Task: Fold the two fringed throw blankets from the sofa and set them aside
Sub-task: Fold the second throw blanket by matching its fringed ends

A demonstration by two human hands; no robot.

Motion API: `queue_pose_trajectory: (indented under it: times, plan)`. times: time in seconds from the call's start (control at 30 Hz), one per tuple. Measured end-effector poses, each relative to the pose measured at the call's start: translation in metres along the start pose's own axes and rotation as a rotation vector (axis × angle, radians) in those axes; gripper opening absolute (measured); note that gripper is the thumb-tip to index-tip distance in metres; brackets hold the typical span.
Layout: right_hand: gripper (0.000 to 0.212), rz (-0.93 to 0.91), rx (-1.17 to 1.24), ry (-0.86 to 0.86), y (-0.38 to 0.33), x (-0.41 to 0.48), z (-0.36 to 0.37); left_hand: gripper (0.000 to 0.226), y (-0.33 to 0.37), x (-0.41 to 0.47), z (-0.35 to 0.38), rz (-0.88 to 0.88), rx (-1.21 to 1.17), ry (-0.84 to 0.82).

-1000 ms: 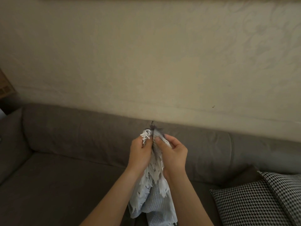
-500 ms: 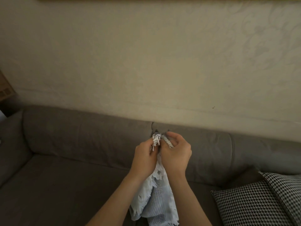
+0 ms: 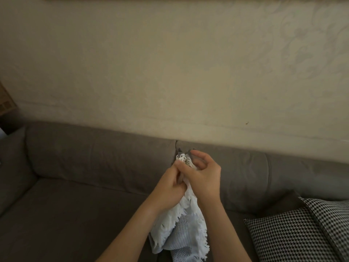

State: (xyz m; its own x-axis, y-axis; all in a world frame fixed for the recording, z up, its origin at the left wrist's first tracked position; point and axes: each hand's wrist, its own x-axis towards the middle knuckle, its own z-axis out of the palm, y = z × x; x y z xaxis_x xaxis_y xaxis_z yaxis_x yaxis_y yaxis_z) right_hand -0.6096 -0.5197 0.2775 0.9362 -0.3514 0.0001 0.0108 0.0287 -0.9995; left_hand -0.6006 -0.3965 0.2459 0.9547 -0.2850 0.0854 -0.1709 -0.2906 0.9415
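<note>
Pale blue-white fringed blanket [image 3: 184,229], grey sofa [image 3: 75,205], houndstooth cushion [image 3: 294,235].

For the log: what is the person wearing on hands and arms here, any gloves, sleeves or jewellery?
Nothing visible. The left hand and right hand are bare, with no gloves, rings or watch. Both forearms are uncovered down to the frame's lower edge, so no sleeve shows. The light is too dim to judge the nails.

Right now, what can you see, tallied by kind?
fringed blanket: 1
houndstooth cushions: 2
hands: 2, left hand and right hand, both gripping the blanket
sofa: 1
Total: 6
</note>
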Motion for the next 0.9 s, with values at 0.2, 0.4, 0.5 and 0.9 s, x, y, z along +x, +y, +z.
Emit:
queue_pose_trajectory:
  times: [0.2, 0.4, 0.5, 0.9]
  plan:
    - [0.039, -0.065, -0.096, -0.021, 0.001, 0.005, -0.007, 0.06, 0.014, -0.005, 0.0, 0.005, -0.141, -0.099]
    - [0.045, -0.137, -0.152, 0.031, 0.002, 0.006, -0.004, 0.068, 0.01, 0.0, 0.0, 0.01, -0.024, -0.106]
    - [0.038, -0.122, -0.118, 0.081, 0.003, 0.014, -0.007, 0.064, 0.01, 0.001, 0.0, 0.034, -0.041, -0.044]
    - [0.027, -0.009, 0.257, -0.174, -0.014, 0.022, -0.009, 0.045, 0.007, 0.032, -0.043, 0.068, 0.162, -0.108]
